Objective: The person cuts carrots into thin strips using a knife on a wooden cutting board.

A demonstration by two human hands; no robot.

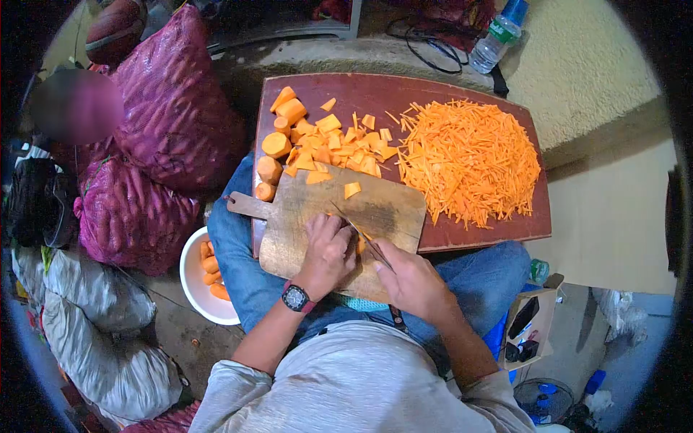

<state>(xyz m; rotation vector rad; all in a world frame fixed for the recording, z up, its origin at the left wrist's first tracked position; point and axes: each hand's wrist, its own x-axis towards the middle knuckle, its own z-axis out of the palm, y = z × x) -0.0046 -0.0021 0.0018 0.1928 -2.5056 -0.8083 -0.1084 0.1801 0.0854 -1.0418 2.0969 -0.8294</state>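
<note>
Head view. The wooden cutting board lies over the near edge of a dark red table and serves as the reference for all positions.

The left hand, with a watch at its wrist, bears down on the middle of the board. Its fingers are bent and close together; what they grip underneath is hidden, so a clamp on it cannot be confirmed. Some orange carrot shows beside this hand, on the board. The right hand is at the board's near right part, fingers clamped on the handle of a knife. The blade slants across the board, its tip pointing to the far left, just beside the left hand.

One loose carrot slice lies flat on the board, ahead of the knife tip. Beyond the board's far edge are scattered flat carrot pieces; thick carrot chunks stand and lie at its far left corner. To the right of the board is a large heap of shredded carrot.

Left of the board, below the table, is a white bowl containing carrots. Farther left is a purple mesh sack, visibly filled.
</note>
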